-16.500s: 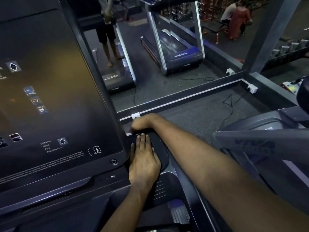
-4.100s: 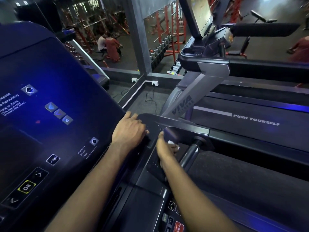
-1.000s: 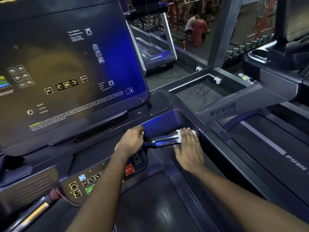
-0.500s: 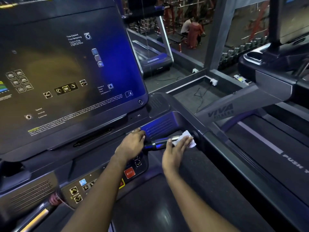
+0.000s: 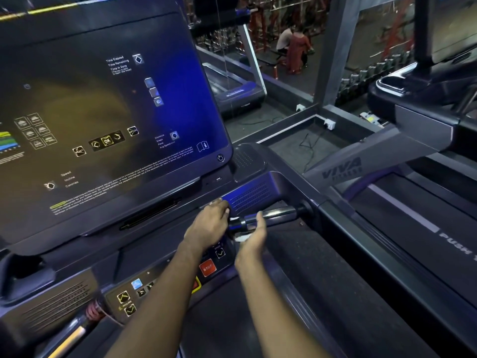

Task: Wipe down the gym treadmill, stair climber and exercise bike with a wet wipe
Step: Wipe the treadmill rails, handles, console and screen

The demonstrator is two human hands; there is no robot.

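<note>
- The big dark treadmill (image 5: 144,254) fills the left side and the bottom of the frame.
- Its wide black screen (image 5: 103,112) with small white signs stands at the upper left and glows blue on its right side.
- A short shiny metal bar (image 5: 273,214) sticks out sideways near the middle of the frame, under a blue-lit panel with little holes (image 5: 249,196).
- The left hand (image 5: 209,226) rests on the treadmill just left of the bar. Its fingers are bent down by the bar's left end, and I cannot tell if they grip anything.
- The right hand (image 5: 251,236) is right under the bar, palm turned to the left. Its fingers are almost straight and point up, and the tips touch the bar.
- The small white wet wipe (image 5: 242,237) lies against the right palm, just below the bar, in the middle of the frame.
- A red button that says STOP (image 5: 207,267) sits below the hands, between the two arms.
- A second grey treadmill with the word VIVA (image 5: 342,171) stands on the right side.
- Two people (image 5: 294,47) are far back at the top middle, near red racks.
</note>
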